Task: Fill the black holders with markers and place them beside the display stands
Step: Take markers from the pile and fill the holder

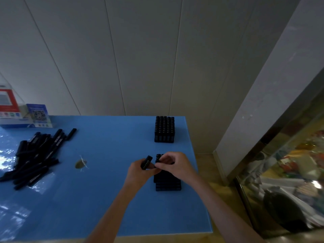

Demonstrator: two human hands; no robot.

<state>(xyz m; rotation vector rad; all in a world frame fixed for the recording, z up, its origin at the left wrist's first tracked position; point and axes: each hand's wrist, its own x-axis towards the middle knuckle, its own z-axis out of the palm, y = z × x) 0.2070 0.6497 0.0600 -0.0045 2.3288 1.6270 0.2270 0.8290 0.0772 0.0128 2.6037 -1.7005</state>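
Head view. A blue table (pixel 98 199) filled the lower left and centre of the frame, backed by pale wall panels (pixel 140 58). At about 4 o'clock from the table's centre stood the near black holder (pixel 168 183), partly hidden by both hands; marker caps showed at its far edge just above the fingers. The left hand (pixel 140 174), fingers curled, gripped a single black marker (pixel 146 162) that tilted up and to the right, just beside the holder's left edge. The right hand (pixel 173 163) hovered over the holder's top, fingertips pinched together on the caps of the markers standing there; exactly which marker it pinched could not be told. At 1 o'clock, near the table's far right corner, a second black holder (pixel 164 129) stood full of upright markers, well apart from the hands. At 9 o'clock lay a loose heap of black markers (pixel 35 158). Between the heap and the hands, a small brownish object (pixel 81 163) rested on the table; it was too blurred to identify. At 10 o'clock, against the wall, stood two display stands: a blue one with a QR code (pixel 39 115) and, to its left, a red-and-white one (pixel 7 102)
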